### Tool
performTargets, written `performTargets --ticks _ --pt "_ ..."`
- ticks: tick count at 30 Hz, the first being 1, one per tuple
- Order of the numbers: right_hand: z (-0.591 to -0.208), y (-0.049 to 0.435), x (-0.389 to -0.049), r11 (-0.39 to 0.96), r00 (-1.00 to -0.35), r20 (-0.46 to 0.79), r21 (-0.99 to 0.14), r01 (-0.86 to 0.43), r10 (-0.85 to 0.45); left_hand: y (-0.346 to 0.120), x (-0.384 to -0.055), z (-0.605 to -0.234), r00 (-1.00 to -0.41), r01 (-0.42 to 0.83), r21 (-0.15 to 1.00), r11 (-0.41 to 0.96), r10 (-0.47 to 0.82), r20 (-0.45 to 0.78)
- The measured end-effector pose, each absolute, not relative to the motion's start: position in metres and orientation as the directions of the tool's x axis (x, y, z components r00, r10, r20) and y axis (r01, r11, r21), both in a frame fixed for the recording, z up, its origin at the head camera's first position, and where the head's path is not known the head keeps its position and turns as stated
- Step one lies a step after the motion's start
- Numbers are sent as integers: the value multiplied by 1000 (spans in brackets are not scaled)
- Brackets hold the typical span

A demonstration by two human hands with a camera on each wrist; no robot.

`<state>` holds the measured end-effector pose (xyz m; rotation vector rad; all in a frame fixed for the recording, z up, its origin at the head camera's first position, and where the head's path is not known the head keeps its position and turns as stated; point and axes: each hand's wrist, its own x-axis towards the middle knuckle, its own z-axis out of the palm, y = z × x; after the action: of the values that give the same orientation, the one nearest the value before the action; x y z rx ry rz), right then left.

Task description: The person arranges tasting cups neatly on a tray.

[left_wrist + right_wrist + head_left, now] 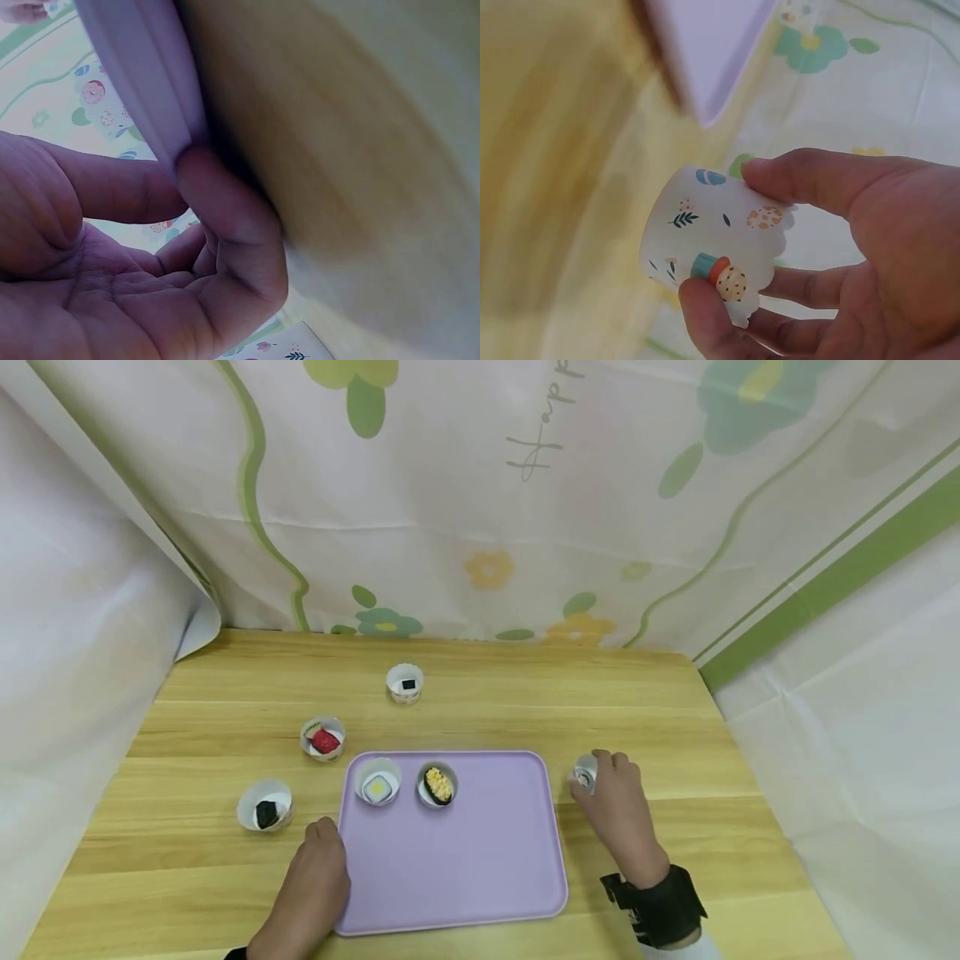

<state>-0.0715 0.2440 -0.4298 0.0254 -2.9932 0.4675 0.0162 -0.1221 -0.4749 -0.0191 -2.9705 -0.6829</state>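
Note:
My left hand (pixel 313 881) pinches the left rim of a lilac tray (pixel 480 860) between thumb and curled index finger; the left wrist view shows the tray's edge (pixel 154 67) there. To the right of the tray, my right hand (pixel 618 806) holds a small white paper baking cup (pixel 716 232) with a scalloped rim and printed pictures. Something small and dark-and-white lies in this cup, too small to tell. On the tray, near its far left corner, stand one cup (pixel 378 763) with a white-and-yellow sushi roll piece (pixel 377 789) and another with a yellow-topped sushi piece (pixel 438 786).
Left of the tray stand a cup (pixel 251 806) with a black-wrapped piece and a cup (pixel 309 748) with a red-topped piece. Beyond the tray is a cup (pixel 405 695) with a small black-and-white piece. Printed curtains (pixel 420 560) hang around the wooden table (pixel 600 693).

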Motion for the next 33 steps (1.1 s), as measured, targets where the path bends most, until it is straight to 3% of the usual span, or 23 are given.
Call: performTargets --ticks 9,33 --pt "-421 200 -79 950 -982 154 -274 -147 -107 -122 18 -476 -989 55 436 898 -10 145" --pt "-441 132 -69 918 -951 149 -258 -301 -270 -123 16 -473 -999 13 444 896 -2 33"
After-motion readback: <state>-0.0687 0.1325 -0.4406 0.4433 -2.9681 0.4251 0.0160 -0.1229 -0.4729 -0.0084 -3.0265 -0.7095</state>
